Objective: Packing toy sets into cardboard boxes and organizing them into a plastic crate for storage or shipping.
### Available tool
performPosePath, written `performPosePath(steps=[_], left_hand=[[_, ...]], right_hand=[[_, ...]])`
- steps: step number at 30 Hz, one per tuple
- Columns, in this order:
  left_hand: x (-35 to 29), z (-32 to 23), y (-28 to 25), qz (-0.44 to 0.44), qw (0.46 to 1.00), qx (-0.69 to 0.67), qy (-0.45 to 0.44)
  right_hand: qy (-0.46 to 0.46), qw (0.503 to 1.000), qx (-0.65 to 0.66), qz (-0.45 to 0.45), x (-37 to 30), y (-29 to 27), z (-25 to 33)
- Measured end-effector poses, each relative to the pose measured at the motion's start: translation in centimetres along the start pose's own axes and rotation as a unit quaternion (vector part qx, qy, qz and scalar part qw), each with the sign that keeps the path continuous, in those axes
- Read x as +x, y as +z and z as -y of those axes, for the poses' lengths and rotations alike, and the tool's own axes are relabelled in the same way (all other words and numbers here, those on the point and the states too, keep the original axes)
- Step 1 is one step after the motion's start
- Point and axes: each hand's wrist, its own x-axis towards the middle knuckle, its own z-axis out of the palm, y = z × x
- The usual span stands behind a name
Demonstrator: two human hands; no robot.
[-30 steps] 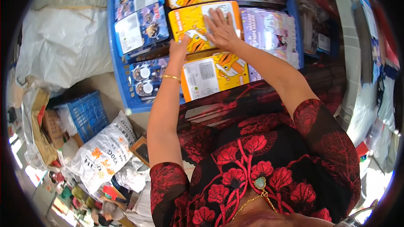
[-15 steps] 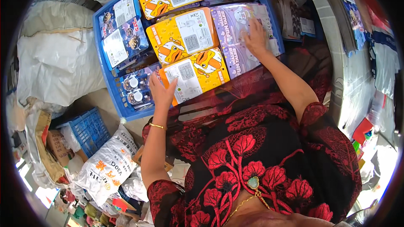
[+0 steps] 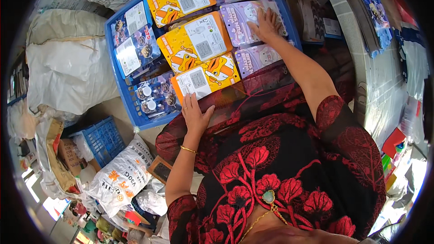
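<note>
Flat card packs fill a blue crate (image 3: 153,122) in front of me. My right hand (image 3: 266,26) lies with its fingers spread on a purple pack (image 3: 236,28) in the right column. At the crate's near edge, my left hand (image 3: 195,116) has its fingers apart, the tips against a yellow-orange pack (image 3: 187,84). Another yellow pack (image 3: 173,44) with a cartoon duck lies just beyond it. Dark blue packs (image 3: 147,47) fill the left side, and clear-fronted packs with round white parts (image 3: 156,97) sit in the near left corner.
Large white woven sacks (image 3: 72,70) stand left of the crate. Below them are a blue perforated basket (image 3: 104,141) and a printed white bag (image 3: 120,176). On the right, dark stacked packs (image 3: 305,16) lie beside the crate, next to a pale ledge (image 3: 346,27).
My left hand has moved right and toward me, off the near left packs to the yellow-orange pack's edge. My right hand has shifted slightly left and away, along with the purple pack beneath it.
</note>
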Motion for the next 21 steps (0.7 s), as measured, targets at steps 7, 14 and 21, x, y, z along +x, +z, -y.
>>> performPosePath(steps=[7,14,21], left_hand=[[-0.2,-0.5,0.4,-0.019,0.999,0.032,-0.008],[-0.4,0.3,1.1,-0.04,0.999,0.031,0.002],[-2.1,2.4,0.6,-0.074,0.995,0.051,-0.037]], right_hand=[[-0.043,0.996,-0.004,-0.075,0.4,1.5,-0.2],[-0.067,0.994,-0.025,-0.085,-0.3,1.0,-0.3],[-0.29,0.943,0.031,-0.158,-3.8,1.7,7.0]])
